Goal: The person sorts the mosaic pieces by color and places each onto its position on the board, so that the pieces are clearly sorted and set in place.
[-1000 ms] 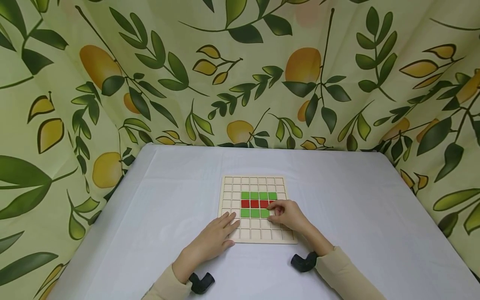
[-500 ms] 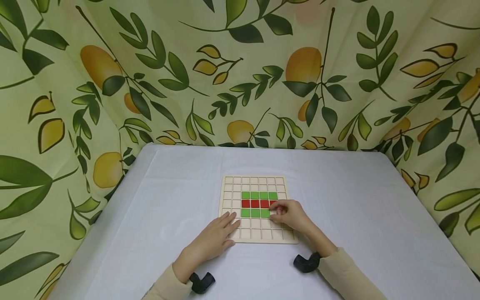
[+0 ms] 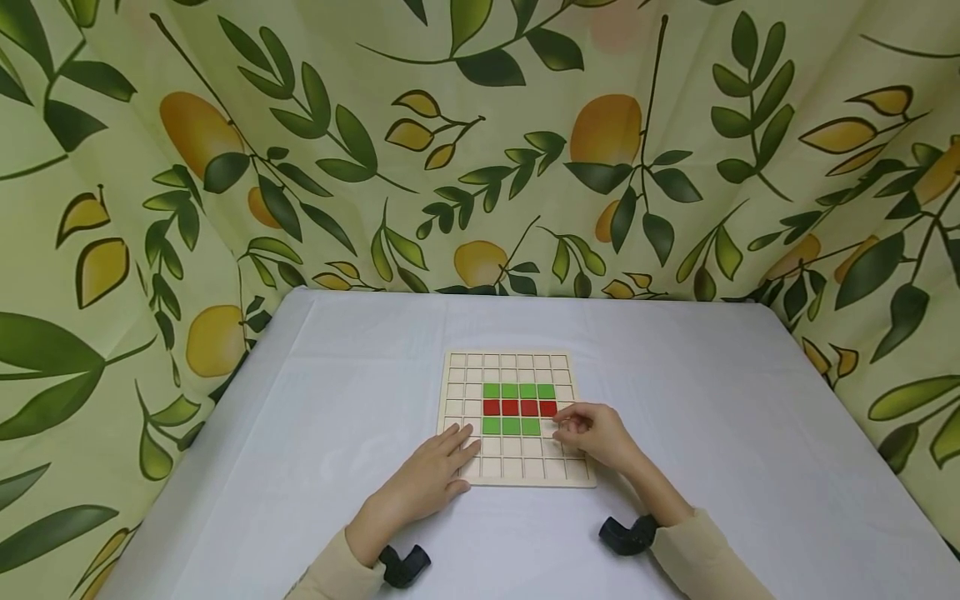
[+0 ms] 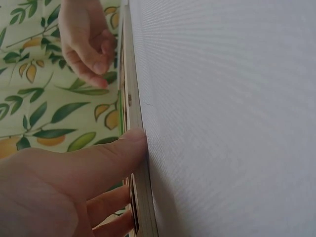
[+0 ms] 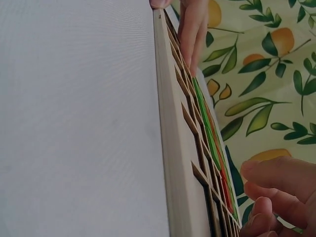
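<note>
A square wooden board [image 3: 517, 471] with a grid of cells lies on the table. A row of several red tiles [image 3: 510, 407] sits in its cells, between a back row of several green tiles [image 3: 518, 390] and a front row of 3 green tiles [image 3: 511, 426]. My left hand [image 3: 427, 473] rests on the board's front left corner, fingers spread flat; its thumb [image 4: 116, 155] touches the front edge. My right hand [image 3: 600, 433] hovers over the board's right side, beside the rightmost red tile. Its fingers [image 5: 281, 173] are loosely bent, and nothing shows between them.
White cloth [image 3: 360, 375] covers the table around the board. A patterned curtain [image 3: 480, 167] hangs behind and at both sides. Black curved pieces [image 3: 628, 535] sit at both wrists.
My right hand has drawn back to the right, uncovering the rightmost red tile in its cell. The left hand has stayed in place.
</note>
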Demonstrator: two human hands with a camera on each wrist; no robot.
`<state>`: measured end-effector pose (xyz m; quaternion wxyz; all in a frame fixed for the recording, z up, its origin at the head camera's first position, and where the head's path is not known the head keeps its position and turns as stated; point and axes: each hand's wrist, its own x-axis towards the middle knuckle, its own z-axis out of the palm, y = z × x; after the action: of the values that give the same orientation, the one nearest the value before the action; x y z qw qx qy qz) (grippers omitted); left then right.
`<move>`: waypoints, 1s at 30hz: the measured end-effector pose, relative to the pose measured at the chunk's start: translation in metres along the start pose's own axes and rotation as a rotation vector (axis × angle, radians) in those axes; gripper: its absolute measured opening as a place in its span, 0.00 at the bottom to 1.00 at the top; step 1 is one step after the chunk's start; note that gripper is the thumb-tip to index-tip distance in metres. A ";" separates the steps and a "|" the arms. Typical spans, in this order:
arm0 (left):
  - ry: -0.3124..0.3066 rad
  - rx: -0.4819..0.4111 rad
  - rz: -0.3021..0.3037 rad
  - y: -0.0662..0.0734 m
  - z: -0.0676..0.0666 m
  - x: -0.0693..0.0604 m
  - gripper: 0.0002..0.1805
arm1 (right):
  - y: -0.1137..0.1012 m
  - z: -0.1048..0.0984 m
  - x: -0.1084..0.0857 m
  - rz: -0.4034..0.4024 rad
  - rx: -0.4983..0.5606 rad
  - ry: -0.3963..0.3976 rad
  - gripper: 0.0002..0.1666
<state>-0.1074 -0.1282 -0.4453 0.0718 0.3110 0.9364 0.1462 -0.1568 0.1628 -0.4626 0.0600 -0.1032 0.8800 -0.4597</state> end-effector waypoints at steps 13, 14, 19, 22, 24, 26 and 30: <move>-0.010 -0.016 -0.009 0.000 0.000 0.000 0.30 | 0.007 -0.010 -0.014 0.055 -0.002 0.045 0.11; -0.010 -0.012 -0.007 0.001 -0.001 0.000 0.30 | 0.008 -0.010 -0.015 0.056 -0.003 0.049 0.11; -0.012 -0.010 -0.005 0.001 -0.001 -0.001 0.30 | 0.011 -0.015 -0.020 0.059 -0.010 0.068 0.12; -0.012 -0.017 -0.006 0.001 -0.001 -0.001 0.30 | 0.014 -0.017 -0.022 0.072 -0.023 0.077 0.12; -0.010 -0.018 -0.006 0.001 -0.001 -0.001 0.30 | 0.016 -0.018 -0.023 0.079 -0.030 0.083 0.12; -0.008 -0.021 -0.005 0.000 -0.001 -0.001 0.30 | 0.017 -0.020 -0.024 0.090 -0.036 0.084 0.13; -0.006 -0.012 -0.001 0.000 -0.001 -0.001 0.30 | 0.017 -0.023 -0.026 0.102 -0.025 0.084 0.15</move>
<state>-0.1072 -0.1288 -0.4445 0.0763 0.3107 0.9354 0.1506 -0.1387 0.1970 -0.4633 0.0451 -0.0399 0.8916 -0.4488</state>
